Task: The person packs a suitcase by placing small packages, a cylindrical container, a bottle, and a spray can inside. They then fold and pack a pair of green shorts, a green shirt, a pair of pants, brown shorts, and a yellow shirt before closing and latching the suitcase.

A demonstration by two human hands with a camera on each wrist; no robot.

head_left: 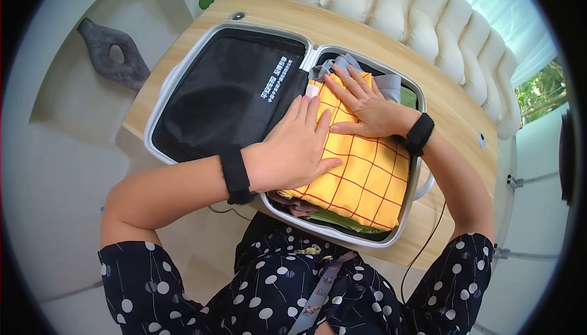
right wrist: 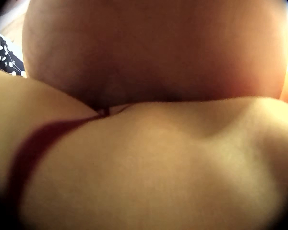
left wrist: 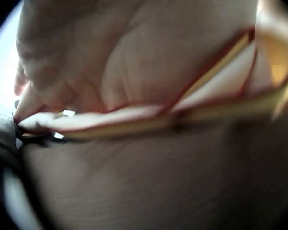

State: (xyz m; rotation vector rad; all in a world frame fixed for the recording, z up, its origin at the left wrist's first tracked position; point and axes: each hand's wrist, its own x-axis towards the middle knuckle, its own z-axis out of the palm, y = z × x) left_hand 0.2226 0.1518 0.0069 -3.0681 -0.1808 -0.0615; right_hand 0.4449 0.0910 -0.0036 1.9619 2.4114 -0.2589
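Note:
A folded yellow cloth with a red grid [head_left: 367,173] lies on other clothes in the right half of an open suitcase [head_left: 397,237]. On its left edge rests the left hand [head_left: 290,151], fingers straight. The right hand [head_left: 373,110] lies spread and flat on its upper part. In the left wrist view, the left palm [left wrist: 134,52] touches the cloth's edge [left wrist: 129,128]. The right palm [right wrist: 153,52] presses against the yellow cloth [right wrist: 149,163] in the right wrist view. The cloth under both palms is hidden in the head view.
A black divider [head_left: 214,90] with white print covers the suitcase's left half. Grey cloth [head_left: 389,85] and green cloth [head_left: 348,222] show around the yellow one. The suitcase stands on a wooden table [head_left: 458,127]. Behind it is a cream padded seat [head_left: 422,23]; a black cable hangs at the table's near edge.

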